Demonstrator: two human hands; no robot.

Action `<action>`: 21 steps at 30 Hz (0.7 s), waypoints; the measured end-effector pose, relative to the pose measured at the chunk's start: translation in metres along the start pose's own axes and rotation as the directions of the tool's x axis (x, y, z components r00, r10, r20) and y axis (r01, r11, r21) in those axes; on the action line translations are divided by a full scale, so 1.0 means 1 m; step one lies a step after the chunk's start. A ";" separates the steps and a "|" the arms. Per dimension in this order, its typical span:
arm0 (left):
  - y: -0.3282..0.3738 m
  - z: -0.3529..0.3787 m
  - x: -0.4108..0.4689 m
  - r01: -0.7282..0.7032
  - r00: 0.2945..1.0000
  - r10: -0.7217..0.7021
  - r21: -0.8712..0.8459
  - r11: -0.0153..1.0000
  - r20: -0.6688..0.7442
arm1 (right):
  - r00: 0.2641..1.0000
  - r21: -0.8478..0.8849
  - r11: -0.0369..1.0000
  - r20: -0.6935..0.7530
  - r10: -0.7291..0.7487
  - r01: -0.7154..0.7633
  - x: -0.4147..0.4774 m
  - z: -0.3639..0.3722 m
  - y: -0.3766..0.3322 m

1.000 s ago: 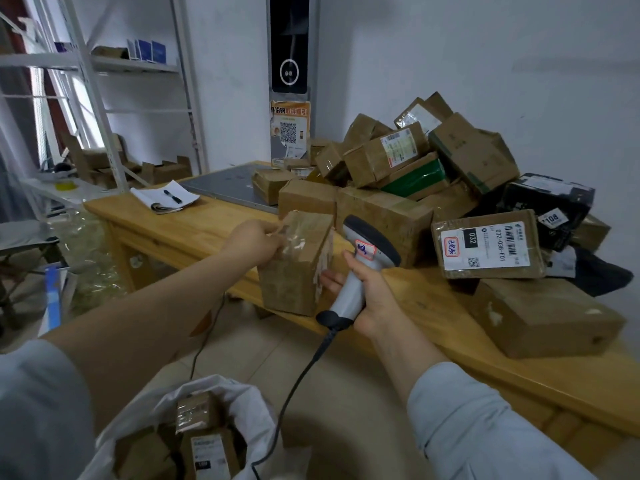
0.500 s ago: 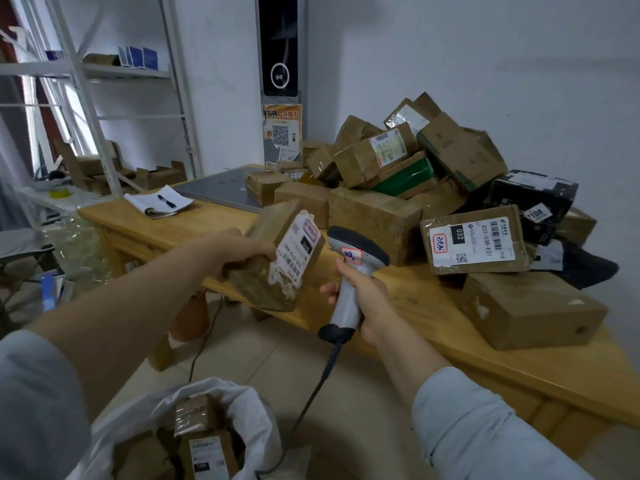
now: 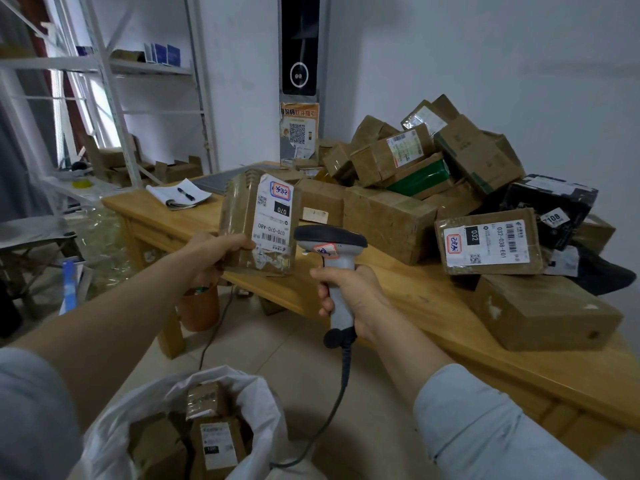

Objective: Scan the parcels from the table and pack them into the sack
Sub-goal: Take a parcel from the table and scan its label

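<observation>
**Item:** taped cardboard parcel (image 3: 242,216), held upright above the table's (image 3: 415,296) front edge, shipping label (image 3: 273,213) facing the wearer.
**Hands:** left hand (image 3: 216,249) grips its lower left corner. Right hand (image 3: 351,296) wraps the handle of the barcode scanner (image 3: 330,239) just beside it.
**Handling, judged:** light, stiff, tape-slick. Hold by the edges, clear of the barcode.
**Obscured:** left fingers behind the box, scanner window, bottom of the sack (image 3: 242,386).

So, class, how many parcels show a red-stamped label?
2: the parcel in the left hand, and the 032 parcel propped on a brown box at right. Others may be hidden.
</observation>
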State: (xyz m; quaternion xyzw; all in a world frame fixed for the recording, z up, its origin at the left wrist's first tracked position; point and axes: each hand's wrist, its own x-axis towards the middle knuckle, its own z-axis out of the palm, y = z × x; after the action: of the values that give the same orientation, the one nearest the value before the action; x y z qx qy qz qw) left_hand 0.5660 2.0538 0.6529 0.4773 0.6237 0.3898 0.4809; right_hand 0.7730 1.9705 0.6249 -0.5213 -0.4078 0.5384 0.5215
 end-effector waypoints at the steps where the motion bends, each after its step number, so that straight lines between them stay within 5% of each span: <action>1: 0.000 -0.003 0.001 -0.006 1.000 0.006 0.019 1.000 -0.008 | 1.000 -0.007 1.000 0.007 0.002 -0.002 -0.002 0.001 0.000; 21: 0.002 -0.029 0.010 -0.094 0.989 0.099 0.053 0.994 -0.108 | 0.994 0.050 0.997 0.093 0.057 -0.062 -0.016 0.029 -0.011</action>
State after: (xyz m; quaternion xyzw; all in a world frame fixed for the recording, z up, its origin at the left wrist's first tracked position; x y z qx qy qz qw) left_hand 0.5372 2.0630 0.6597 0.4961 0.6346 0.4234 0.4147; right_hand 0.7442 1.9596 0.6413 -0.4940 -0.4012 0.5878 0.4995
